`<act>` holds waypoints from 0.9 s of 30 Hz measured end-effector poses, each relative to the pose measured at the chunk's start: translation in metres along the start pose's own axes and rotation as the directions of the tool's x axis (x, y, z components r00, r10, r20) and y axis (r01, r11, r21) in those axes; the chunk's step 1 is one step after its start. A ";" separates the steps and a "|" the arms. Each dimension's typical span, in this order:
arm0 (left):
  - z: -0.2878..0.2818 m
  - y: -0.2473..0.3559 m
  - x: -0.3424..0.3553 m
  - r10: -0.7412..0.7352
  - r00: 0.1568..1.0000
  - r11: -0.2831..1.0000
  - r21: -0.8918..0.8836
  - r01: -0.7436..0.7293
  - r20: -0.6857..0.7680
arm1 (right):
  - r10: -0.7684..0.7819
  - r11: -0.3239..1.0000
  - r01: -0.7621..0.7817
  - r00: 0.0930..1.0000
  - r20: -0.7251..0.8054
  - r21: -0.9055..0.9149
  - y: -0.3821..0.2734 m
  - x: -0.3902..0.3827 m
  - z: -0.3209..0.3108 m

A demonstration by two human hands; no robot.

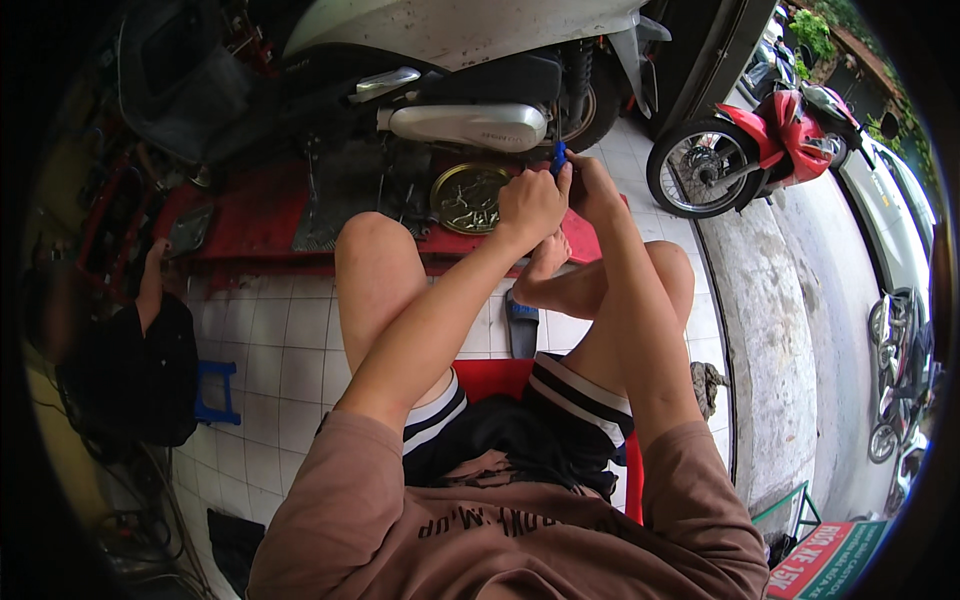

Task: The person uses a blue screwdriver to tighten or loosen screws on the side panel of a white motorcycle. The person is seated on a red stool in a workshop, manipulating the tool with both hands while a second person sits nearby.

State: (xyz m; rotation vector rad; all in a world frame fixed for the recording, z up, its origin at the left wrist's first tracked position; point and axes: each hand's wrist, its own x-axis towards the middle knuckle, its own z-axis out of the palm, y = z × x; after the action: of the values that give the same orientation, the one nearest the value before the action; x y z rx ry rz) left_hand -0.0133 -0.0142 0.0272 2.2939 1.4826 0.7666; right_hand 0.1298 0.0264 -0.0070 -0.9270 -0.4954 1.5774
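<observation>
My left hand (533,207) and my right hand (594,188) are closed together in front of the motor scooter (468,127). Between them a blue-handled screwdriver (559,154) points up toward the scooter's rear wheel (590,112). The fingers of both hands are curled at its handle, and its lower end is hidden by them. Just left of my left hand stands a round tray (437,201) with a yellow rim, holding small metal parts. My bare foot (546,256) rests below my hands at the edge of the red lift platform (460,246).
Tools lie on a dark mat (330,215) on the platform. A person in black (135,370) works at the left, near a blue stool (216,392). A red motorbike (740,150) stands at the right by the doorway. Below my foot lies a dark slipper (522,325).
</observation>
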 end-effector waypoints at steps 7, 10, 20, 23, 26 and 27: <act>-0.009 0.010 -0.003 0.123 0.991 0.991 0.053 -0.121 -0.047 | -0.034 0.981 0.015 0.995 -0.098 -0.193 -0.003 0.008 -0.012; -0.006 0.009 -0.004 0.046 0.996 0.999 -0.024 -0.048 -0.072 | -0.006 0.992 0.000 0.999 -0.045 -0.125 0.000 0.006 -0.006; -0.011 0.018 -0.005 0.089 0.996 0.996 -0.018 -0.089 -0.004 | -0.022 0.993 0.011 0.996 -0.087 -0.119 -0.003 0.001 -0.010; -0.005 0.008 -0.004 0.019 0.999 0.997 -0.078 -0.022 -0.035 | -0.025 0.996 0.019 0.998 -0.066 -0.091 -0.002 -0.013 0.012; 0.002 -0.001 0.000 -0.046 0.996 0.988 -0.153 0.035 -0.072 | 0.018 0.999 -0.018 1.000 0.001 -0.027 -0.006 -0.032 0.031; 0.005 -0.002 0.000 -0.063 0.995 0.984 -0.172 0.050 -0.072 | 0.041 0.999 -0.041 0.999 0.019 -0.005 -0.005 -0.029 0.027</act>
State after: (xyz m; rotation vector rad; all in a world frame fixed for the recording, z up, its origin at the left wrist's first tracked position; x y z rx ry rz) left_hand -0.0119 -0.0127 0.0216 2.1099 1.4483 0.9371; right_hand 0.1119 0.0046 0.0218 -0.9319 -0.4963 1.6244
